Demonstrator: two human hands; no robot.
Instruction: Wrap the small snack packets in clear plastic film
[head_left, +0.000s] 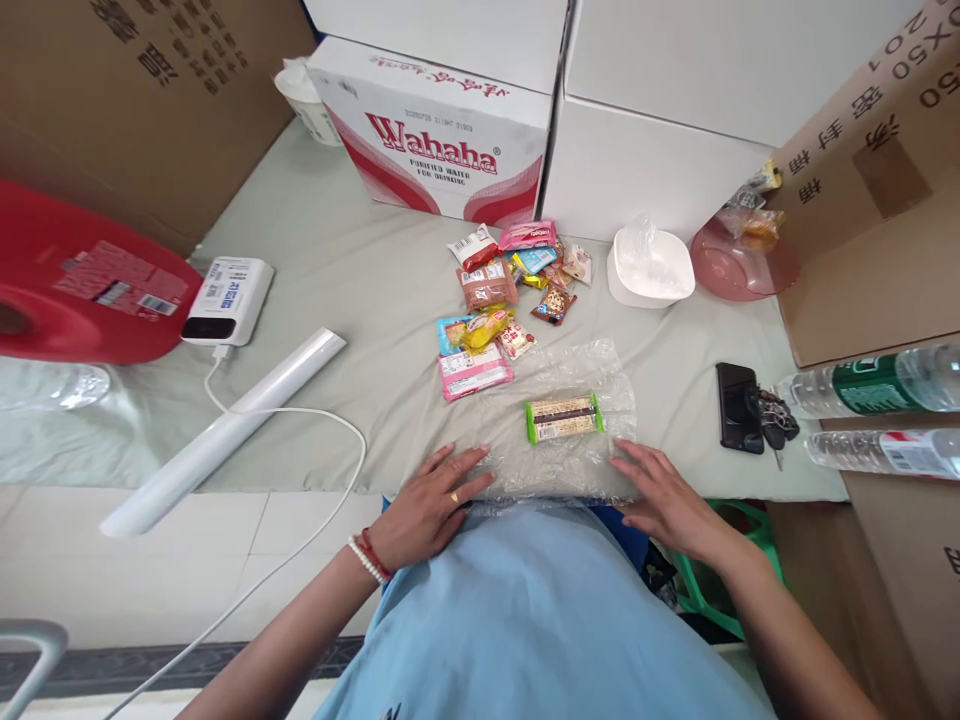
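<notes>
A sheet of clear plastic film [592,370] lies spread at the table's near edge. On its middle rests a wrapped snack bar [564,418] with green ends. My left hand [435,500] lies at the film's left edge, fingers spread and touching it. At the right edge, my right hand [660,490] rests with its fingers stretched over the film's border. Neither hand grips anything. Just beyond the film sits a loose heap of small wrapped snacks, among them a pink packet [476,372], a yellow packet [486,328] and a brown packet [487,285].
At left are a roll of film [225,430], a white device [229,300] with a cable and a red container [90,280]. A white bowl [651,285], pink bowl [739,265], phone [739,405], keys [778,415] and bottles [870,387] occupy the right. Boxes [450,140] line the back.
</notes>
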